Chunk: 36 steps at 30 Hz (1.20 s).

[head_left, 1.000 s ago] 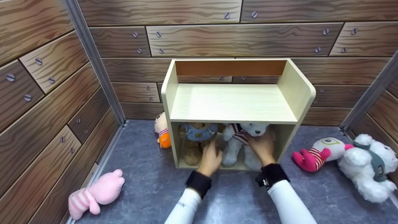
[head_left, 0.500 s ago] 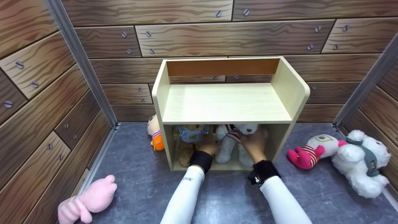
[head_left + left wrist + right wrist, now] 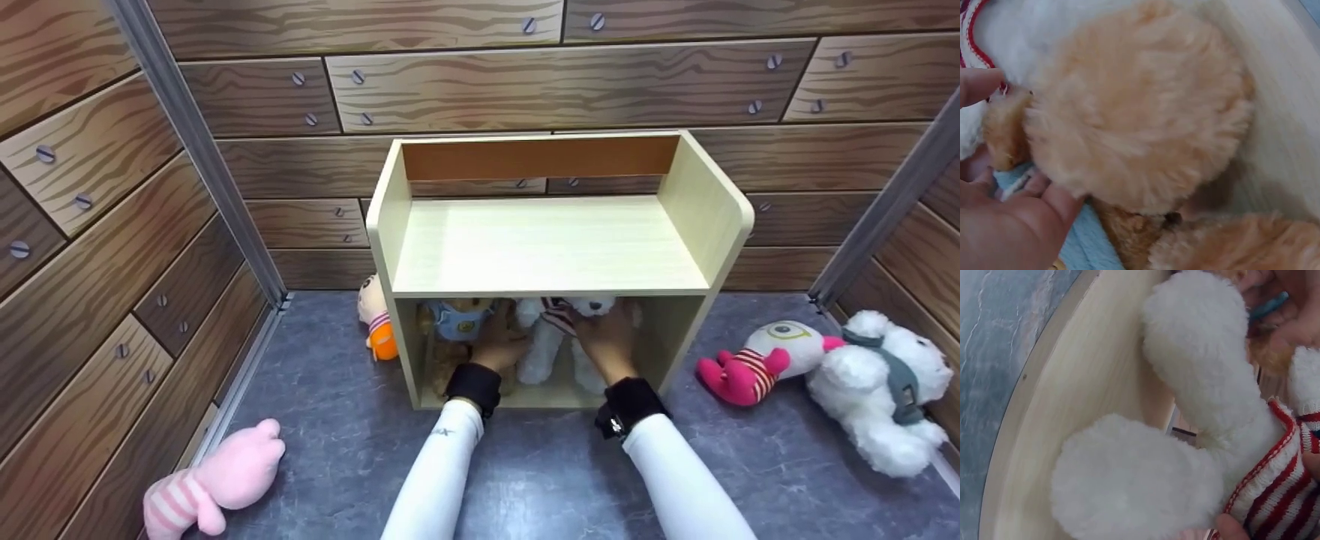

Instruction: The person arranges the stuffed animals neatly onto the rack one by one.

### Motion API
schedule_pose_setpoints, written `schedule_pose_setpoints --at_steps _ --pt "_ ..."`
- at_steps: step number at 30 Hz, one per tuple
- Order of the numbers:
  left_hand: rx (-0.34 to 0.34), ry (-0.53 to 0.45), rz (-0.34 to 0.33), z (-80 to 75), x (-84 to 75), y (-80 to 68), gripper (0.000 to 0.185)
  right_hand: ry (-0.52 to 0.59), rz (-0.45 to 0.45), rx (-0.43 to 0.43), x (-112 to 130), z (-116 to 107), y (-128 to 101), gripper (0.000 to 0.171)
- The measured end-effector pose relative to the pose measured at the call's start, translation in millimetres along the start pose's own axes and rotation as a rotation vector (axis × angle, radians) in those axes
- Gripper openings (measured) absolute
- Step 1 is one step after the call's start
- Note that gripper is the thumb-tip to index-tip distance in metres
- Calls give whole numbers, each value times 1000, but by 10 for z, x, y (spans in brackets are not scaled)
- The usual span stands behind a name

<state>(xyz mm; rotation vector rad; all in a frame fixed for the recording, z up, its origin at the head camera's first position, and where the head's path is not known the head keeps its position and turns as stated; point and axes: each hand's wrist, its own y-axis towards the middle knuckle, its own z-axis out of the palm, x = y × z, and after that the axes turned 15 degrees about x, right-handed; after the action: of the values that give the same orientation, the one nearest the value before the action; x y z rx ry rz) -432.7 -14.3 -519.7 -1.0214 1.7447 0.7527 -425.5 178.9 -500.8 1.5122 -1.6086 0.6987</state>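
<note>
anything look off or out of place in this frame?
Yes: four plush toys lie strewn on the floor: a pink one front left, an orange-striped one wedged behind the shelf, a pink-limbed one and a white bear toppled at right.

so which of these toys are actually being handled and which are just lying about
In hand:
left hand on the brown bear
right hand on the white bear
wooden shelf holding both

Lying about:
pink pig
orange-striped toy
pink-legged toy
white dog
</note>
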Motion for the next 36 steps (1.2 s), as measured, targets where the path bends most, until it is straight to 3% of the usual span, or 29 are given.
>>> schedule_pose_setpoints --at_steps 4,9,16,19,21,23,26,28,30,32,36 --pt "-6 -15 -46 -31 53 12 81 27 -61 32 63 137 39 90" --pt "-26 -12 -61 -34 63 -4 74 64 -150 -28 129 326 68 80" --pt "-13 -43 -62 -68 89 -27 68 22 -95 -47 210 434 35 82" --pt "-23 -18 -20 -84 112 -61 66 17 -84 -41 215 462 35 85" --pt "-55 48 -1 -84 107 -127 66 -12 -84 -39 211 481 35 87" --pt "-149 177 -3 -70 67 -245 60 -64 -78 -41 207 499 27 88" --pt "-301 457 -152 -19 -10 -471 47 -130 -71 -32 205 515 9 89" --pt "-356 629 -275 28 -35 -592 46 -156 -72 -21 205 523 6 86" --pt "-352 768 -358 69 -27 -658 48 -190 -70 -7 213 528 4 81" --pt "-331 860 -388 97 14 -671 53 -220 -68 8 220 535 1 78" --pt "-272 879 -375 96 125 -669 50 -266 -58 48 210 564 -8 70"
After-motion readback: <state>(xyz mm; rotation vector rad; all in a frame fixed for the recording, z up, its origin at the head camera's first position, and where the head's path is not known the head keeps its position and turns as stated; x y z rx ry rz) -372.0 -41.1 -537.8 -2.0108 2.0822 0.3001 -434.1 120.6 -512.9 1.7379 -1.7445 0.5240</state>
